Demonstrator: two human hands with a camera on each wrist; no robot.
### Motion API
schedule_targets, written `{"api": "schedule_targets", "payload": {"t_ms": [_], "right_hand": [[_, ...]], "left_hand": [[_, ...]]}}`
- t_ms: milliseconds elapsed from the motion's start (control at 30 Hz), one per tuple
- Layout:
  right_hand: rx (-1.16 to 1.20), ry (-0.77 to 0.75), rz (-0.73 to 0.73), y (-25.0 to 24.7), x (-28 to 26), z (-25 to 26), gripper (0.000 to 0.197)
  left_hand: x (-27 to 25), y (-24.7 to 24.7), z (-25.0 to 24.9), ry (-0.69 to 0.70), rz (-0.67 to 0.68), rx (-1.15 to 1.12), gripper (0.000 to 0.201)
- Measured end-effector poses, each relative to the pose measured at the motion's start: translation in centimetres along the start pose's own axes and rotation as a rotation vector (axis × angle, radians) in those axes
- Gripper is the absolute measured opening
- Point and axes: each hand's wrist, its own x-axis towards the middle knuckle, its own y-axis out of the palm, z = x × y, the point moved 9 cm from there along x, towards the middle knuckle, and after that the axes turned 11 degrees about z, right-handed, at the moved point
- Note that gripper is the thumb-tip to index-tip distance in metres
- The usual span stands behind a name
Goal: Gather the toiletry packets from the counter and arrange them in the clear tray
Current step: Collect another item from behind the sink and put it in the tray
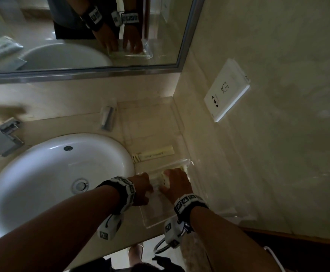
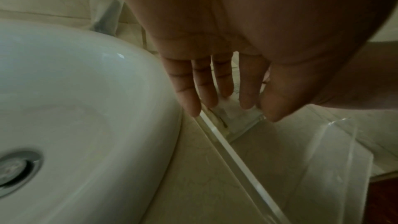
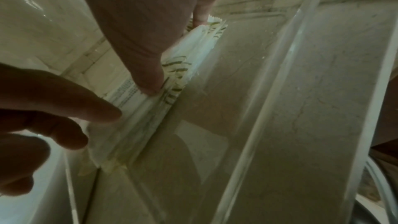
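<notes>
Both hands are down in the clear tray (image 1: 156, 218) now, which sits on the tabletop (image 1: 121, 228) just right of the white sink (image 1: 42, 173), tight against the side wall. The left hand (image 1: 142, 188) reaches in from the sink side, and the left wrist view shows its fingers (image 2: 206, 88) straight and slightly spread, tips down at the tray's near edge, with pale packet material under them; that grip is apart, closed around nothing. The right hand (image 1: 177, 183) comes in from the wall side and lies over the toiletry packets (image 1: 165, 178), a pale stack with dark printed stripes lying inside the tray. From the right wrist, one fingertip (image 3: 150, 84) presses straight down on the top of the stack (image 3: 150, 101), and another finger touches its far end; this grip is also apart, fingers extended and pressing rather than wrapped. Beyond the tray, one more long cream packet (image 1: 153, 154) lies flat on the tabletop, close to the sink's rim and apart from the tray. Farther back, near the rear wall, there's a small wrapped item (image 1: 107, 118) in clear plastic. A faucet (image 1: 2, 137) stands at the left, a mirror (image 1: 81, 32) runs above, and a white wall socket (image 1: 227, 90) sits on the right-hand wall.
</notes>
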Motion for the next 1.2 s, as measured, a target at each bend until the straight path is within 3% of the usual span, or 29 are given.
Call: {"api": "schedule_targets", "payload": {"t_ms": [133,467,733,1000,1200], "right_hand": [[-0.004,-0.003,-0.01,-0.5,-0.1,0.4,0.067],[-0.013,-0.085,-0.17,-4.6,1.1,5.5,0.053],[-0.048,-0.164,-0.029,-5.7,6.5,14.0,0.052],[-0.049,-0.209,0.097,-4.2,11.1,21.1,0.053],[-0.07,-0.215,0.087,-4.3,14.8,26.1,0.054]], "left_hand": [[-1.2,-1.1,0.7,-0.005,-0.036,-0.065,0.054],[-7.3,-5.4,6.2,-0.156,-0.183,-0.144,0.044],[-12.6,-6.7,14.4,-0.33,-0.373,-0.396,0.04],[-14.4,-7.7,21.9,-0.405,-0.423,-0.55,0.038],[-13.5,-8.9,25.9,-0.428,-0.416,-0.603,0.039]]}}
